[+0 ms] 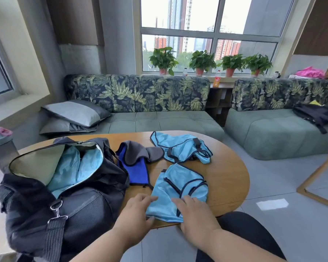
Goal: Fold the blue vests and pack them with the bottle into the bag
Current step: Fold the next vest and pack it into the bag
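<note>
Three blue vests point(180, 191) on the table point(227, 178), left hand point(135, 212) and right hand point(194, 214) flat on the near-edge one, open bag point(61, 186) at the left edge.

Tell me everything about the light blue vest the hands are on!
The near light blue vest is thin, shiny-looking fabric with dark navy trim along its edges and openings. It lies folded and a bit wrinkled at the near edge of the wooden table, right of the black bag. The left hand touches its left edge; the right hand rests on its near corner.
</note>
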A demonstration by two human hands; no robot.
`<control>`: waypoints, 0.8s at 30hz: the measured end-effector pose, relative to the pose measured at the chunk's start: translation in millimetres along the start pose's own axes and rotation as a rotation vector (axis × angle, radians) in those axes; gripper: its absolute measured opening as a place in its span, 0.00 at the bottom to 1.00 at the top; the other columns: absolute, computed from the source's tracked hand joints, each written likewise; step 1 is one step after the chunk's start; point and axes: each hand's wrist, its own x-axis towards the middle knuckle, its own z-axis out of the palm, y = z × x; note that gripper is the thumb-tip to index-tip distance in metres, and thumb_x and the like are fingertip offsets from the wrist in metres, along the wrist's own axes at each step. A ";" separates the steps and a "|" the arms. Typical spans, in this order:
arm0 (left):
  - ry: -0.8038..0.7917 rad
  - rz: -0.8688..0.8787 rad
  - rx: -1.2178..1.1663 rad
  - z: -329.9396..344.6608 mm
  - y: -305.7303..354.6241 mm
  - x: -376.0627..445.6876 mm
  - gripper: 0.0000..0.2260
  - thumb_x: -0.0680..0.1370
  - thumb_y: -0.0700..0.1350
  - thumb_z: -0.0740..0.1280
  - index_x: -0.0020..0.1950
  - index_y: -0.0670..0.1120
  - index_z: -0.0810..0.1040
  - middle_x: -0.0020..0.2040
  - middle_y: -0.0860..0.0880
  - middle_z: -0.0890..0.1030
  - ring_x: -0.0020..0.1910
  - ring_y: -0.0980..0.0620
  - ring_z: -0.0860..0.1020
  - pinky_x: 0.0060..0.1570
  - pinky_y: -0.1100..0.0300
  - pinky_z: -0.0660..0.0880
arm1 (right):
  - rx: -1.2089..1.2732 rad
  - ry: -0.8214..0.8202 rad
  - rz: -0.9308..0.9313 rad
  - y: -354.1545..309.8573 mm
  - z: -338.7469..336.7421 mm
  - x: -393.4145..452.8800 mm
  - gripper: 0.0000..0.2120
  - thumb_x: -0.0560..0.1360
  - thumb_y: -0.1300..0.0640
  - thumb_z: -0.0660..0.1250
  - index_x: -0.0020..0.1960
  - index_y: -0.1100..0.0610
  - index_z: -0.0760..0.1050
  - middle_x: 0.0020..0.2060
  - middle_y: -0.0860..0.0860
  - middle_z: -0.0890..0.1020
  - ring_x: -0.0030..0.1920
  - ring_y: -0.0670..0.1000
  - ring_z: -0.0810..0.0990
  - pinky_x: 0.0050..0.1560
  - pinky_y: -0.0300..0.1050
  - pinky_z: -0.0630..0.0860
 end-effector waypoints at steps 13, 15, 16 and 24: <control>-0.018 -0.053 0.038 -7.9 17.3 16.9 0.20 0.78 0.57 0.63 0.70 0.57 0.76 0.67 0.60 0.71 0.68 0.55 0.68 0.72 0.60 0.65 | 0.158 -0.061 0.127 19.6 9.5 -10.4 0.38 0.74 0.32 0.61 0.80 0.46 0.60 0.69 0.48 0.69 0.71 0.55 0.68 0.72 0.52 0.66; -0.078 -0.058 0.082 -10.4 24.5 25.3 0.24 0.76 0.58 0.63 0.72 0.58 0.75 0.69 0.59 0.71 0.69 0.54 0.68 0.73 0.58 0.65 | 0.192 -0.052 0.125 21.3 9.3 -10.8 0.38 0.73 0.32 0.62 0.79 0.45 0.61 0.69 0.47 0.70 0.71 0.54 0.68 0.72 0.51 0.66; -0.124 -0.052 0.137 -10.1 27.5 28.9 0.26 0.75 0.59 0.63 0.73 0.58 0.74 0.69 0.58 0.72 0.69 0.53 0.68 0.73 0.57 0.65 | 0.207 -0.049 0.123 23.2 10.2 -10.9 0.38 0.72 0.33 0.63 0.78 0.45 0.61 0.69 0.47 0.70 0.71 0.53 0.68 0.73 0.51 0.65; -0.058 -0.211 -0.030 -9.5 50.6 65.2 0.22 0.80 0.54 0.66 0.73 0.52 0.75 0.56 0.57 0.80 0.56 0.53 0.78 0.56 0.58 0.75 | 0.227 -0.061 0.081 33.9 14.9 -8.3 0.34 0.72 0.40 0.66 0.76 0.44 0.64 0.68 0.46 0.69 0.69 0.53 0.68 0.73 0.50 0.65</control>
